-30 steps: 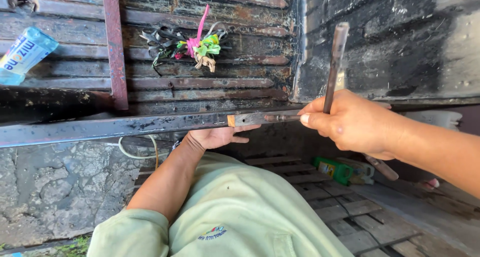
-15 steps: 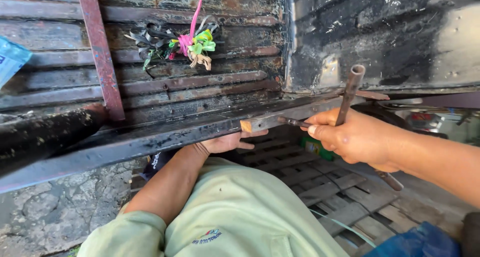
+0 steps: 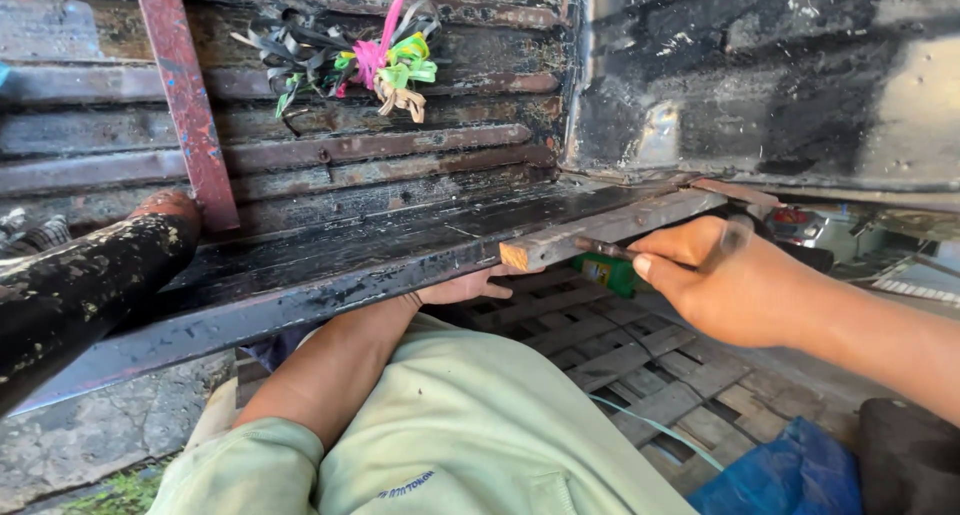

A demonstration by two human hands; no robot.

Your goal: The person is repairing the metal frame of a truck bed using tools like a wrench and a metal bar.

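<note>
With the left hand (image 3: 465, 287) bracing the wooden strip (image 3: 600, 230) from beneath (fingers hidden), keep the right hand (image 3: 725, 280), fisted on the metal rod (image 3: 610, 249), steady toward 9 o'clock.

Rusty metal rod (image 3: 610, 249) level against wooden strip (image 3: 590, 233) end.

Open gap under wooden strip (image 3: 585, 237); black beam (image 3: 300, 285) above.

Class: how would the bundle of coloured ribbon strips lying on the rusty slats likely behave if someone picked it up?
The ribbon bundle is thin curled strips, so probably floppy and very light. Its loose tangle suggests strands may trail or snag on the slats.
</note>
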